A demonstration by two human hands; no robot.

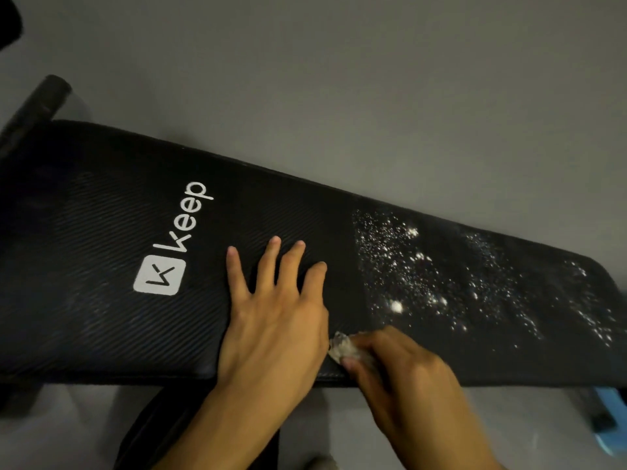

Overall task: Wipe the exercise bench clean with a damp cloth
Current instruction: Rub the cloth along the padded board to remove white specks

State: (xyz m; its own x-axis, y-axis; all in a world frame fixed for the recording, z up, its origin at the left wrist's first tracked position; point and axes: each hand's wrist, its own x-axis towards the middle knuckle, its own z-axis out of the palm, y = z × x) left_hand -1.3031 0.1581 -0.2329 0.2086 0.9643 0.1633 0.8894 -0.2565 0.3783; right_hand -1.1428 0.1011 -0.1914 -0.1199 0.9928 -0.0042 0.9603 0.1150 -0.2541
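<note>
A black padded exercise bench [101,212] with a white "Keep" logo runs across the view from left to right. White powdery specks [417,266] cover its right part. My left hand [274,317] lies flat on the pad with fingers spread, just left of the specks. My right hand [397,364] grips a small crumpled grey cloth [342,344] at the bench's near edge, right beside my left hand. Most of the cloth is hidden under my fingers.
Grey floor [373,79] lies beyond and below the bench. A black bar of the frame [44,96] sticks out at the far left. The bench's black support [159,425] passes under my left forearm. Something light blue [610,422] sits at the lower right.
</note>
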